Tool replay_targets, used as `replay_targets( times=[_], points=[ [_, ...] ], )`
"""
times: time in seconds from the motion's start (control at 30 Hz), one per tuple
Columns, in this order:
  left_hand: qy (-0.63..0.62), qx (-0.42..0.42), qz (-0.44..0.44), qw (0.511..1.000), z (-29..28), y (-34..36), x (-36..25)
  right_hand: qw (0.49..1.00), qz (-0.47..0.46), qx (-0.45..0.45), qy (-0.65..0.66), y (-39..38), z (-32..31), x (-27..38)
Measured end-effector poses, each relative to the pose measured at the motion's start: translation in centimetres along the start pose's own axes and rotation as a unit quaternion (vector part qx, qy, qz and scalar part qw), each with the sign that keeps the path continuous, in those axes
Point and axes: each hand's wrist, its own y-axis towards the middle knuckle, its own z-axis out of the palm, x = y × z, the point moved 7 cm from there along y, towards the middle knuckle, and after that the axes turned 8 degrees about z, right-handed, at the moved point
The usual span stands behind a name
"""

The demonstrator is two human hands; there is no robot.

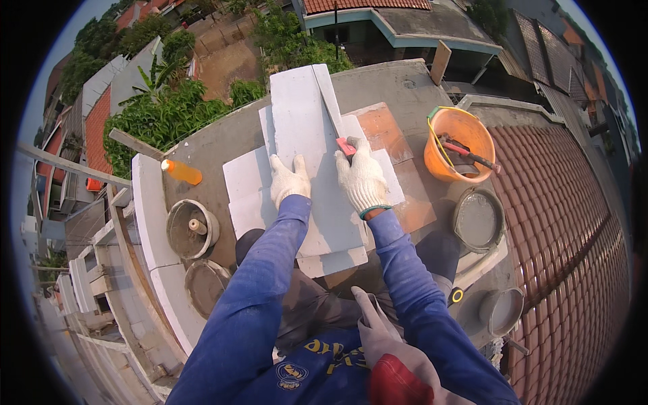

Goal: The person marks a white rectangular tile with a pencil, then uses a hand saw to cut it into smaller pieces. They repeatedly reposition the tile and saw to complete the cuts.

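Pale lightweight blocks (297, 101) lie stacked before me, with a long one on top pointing away. My left hand (290, 181), in a white knit glove, rests on the long block with its fingers spread. My right hand (362, 177), gloved the same way, is closed around a red-handled tool (346, 146) at the block's right edge. A narrow pale strip runs from the handle along that edge; whether it is the tool's blade or the block's side, I cannot tell.
An orange bucket (445, 131) holding tools stands at right, above a tub of grey mix (476, 219) and a smaller pail (503, 312). At left are an orange bottle (182, 172) and a mortar bucket (182, 236). Brown roof tiles (553, 223) slope away beyond the right ledge.
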Motion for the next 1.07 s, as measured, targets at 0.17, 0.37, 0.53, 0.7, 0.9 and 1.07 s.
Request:
replay_targets(
  times=[0.17, 0.37, 0.53, 0.7, 0.9, 1.07],
  points=[
    [-0.006, -0.001, 0.010, 1.000, 0.3, 0.2, 0.2, 0.997, 0.069, 0.026, -0.013, -20.5, -8.7, -4.6],
    [-0.013, 0.012, -0.010, 1.000, -0.1, -0.3, -0.1, 0.999, 0.040, 0.011, 0.030, -11.1, -4.5, -3.2],
    [-0.013, 0.000, 0.006, 1.000, -0.5, 0.1, -0.5, 1.000, -0.008, 0.004, -0.030, 5.1, -0.1, 3.6],
    [-0.009, 0.005, -0.006, 1.000, -0.3, -0.5, -0.2, 0.999, 0.012, 0.010, 0.035, -10.5, -4.1, -2.5],
    [-0.005, 0.008, -0.006, 1.000, -0.1, 0.1, -0.2, 0.997, 0.078, 0.017, 0.000, -20.9, -9.2, -4.3],
    [0.003, 0.035, -0.021, 0.999, 0.1, -0.5, 0.6, 0.999, 0.008, 0.018, 0.047, -1.6, -1.1, -1.1]
  ],
)
